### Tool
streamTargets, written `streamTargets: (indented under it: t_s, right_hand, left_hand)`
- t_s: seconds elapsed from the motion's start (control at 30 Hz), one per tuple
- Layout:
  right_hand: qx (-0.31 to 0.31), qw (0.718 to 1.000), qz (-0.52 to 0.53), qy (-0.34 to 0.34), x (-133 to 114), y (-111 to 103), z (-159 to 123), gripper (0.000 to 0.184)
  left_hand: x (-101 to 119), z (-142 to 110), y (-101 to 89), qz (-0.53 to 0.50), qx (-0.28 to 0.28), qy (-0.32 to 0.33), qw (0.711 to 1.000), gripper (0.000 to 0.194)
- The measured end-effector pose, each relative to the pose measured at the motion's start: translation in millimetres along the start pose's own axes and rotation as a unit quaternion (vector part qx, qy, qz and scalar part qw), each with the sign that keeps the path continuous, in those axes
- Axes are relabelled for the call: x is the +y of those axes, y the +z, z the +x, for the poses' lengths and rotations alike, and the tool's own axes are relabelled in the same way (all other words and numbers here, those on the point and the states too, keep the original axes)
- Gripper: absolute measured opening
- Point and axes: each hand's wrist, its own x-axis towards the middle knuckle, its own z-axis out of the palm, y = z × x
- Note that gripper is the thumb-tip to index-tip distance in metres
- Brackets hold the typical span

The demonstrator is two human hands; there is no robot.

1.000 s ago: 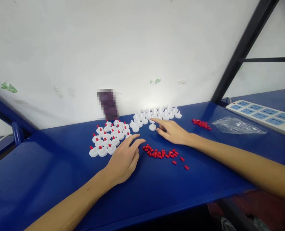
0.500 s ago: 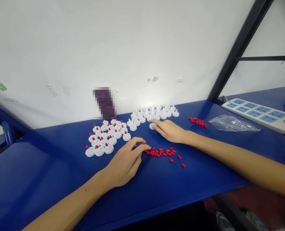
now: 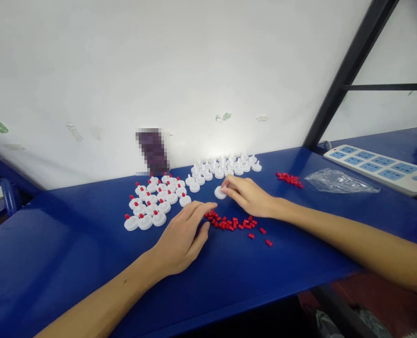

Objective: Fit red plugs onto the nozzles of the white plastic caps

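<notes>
My right hand [image 3: 249,195] pinches a white nozzle cap [image 3: 219,193] by its spout, low over the blue table. My left hand [image 3: 184,237] rests beside the pile of small red tip caps [image 3: 226,223], its thumb and index finger apart and nothing visible between them. To its left stand several white nozzle caps with red tips [image 3: 151,208], grouped on the table. Farther back, near the wall, is a cluster of white nozzle caps with bare spouts [image 3: 219,171].
A second small pile of red tip caps [image 3: 289,179] lies on the right, near a clear plastic bag [image 3: 338,180]. A long power strip [image 3: 381,164] sits beyond the bag. One dark pixelated object [image 3: 154,150] leans on the wall. A black metal post [image 3: 349,70] rises at the right.
My right hand has drawn a white nozzle cap toward me, away from the back cluster. My left thumb and index finger have spread apart beside the red caps.
</notes>
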Motion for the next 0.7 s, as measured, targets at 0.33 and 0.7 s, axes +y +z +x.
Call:
streamTargets:
  t_s: [0.33,0.7]
  right_hand:
    - [0.072,0.981,0.013,-0.18,-44,3,-23,0.028]
    - [-0.153,0.982,-0.079,-0.078,-31,-21,-16,0.017]
  left_hand:
    - [1,1,-1.9,0.021,0.031,-0.019,0.999,0.025]
    - [-1,-4,-8.0,0.011,-0.037,-0.046,0.998,0.015]
